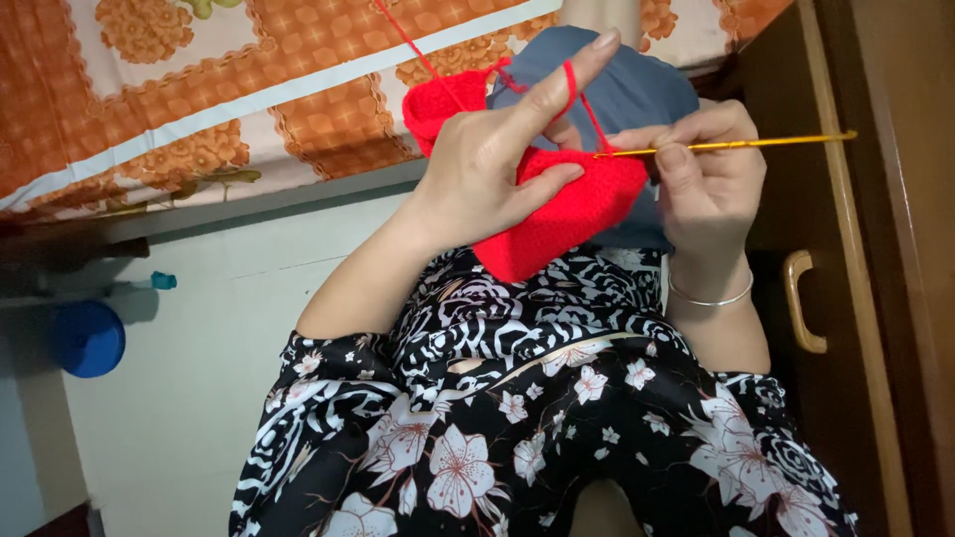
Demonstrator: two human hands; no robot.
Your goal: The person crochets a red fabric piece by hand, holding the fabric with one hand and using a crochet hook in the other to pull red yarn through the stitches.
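Note:
My left hand [497, 159] pinches a red crocheted piece [567, 214] between thumb and fingers, with a strand of red yarn [569, 85] looped over its raised index finger. The yarn runs up and away to the top of the view. My right hand [701, 164] grips a gold crochet hook [756, 143], held level, its tip at the upper edge of the red piece. A silver bangle [708, 296] circles the right wrist. Both hands are above my lap, which is covered by black-and-white floral cloth [517, 418].
An orange patterned bedsheet [199, 89] covers a bed at the upper left. A wooden cabinet with a curved handle [801, 303] stands close on the right. A blue round container [90, 338] sits on the pale floor at the left. Grey-blue cloth [637, 85] lies behind the hands.

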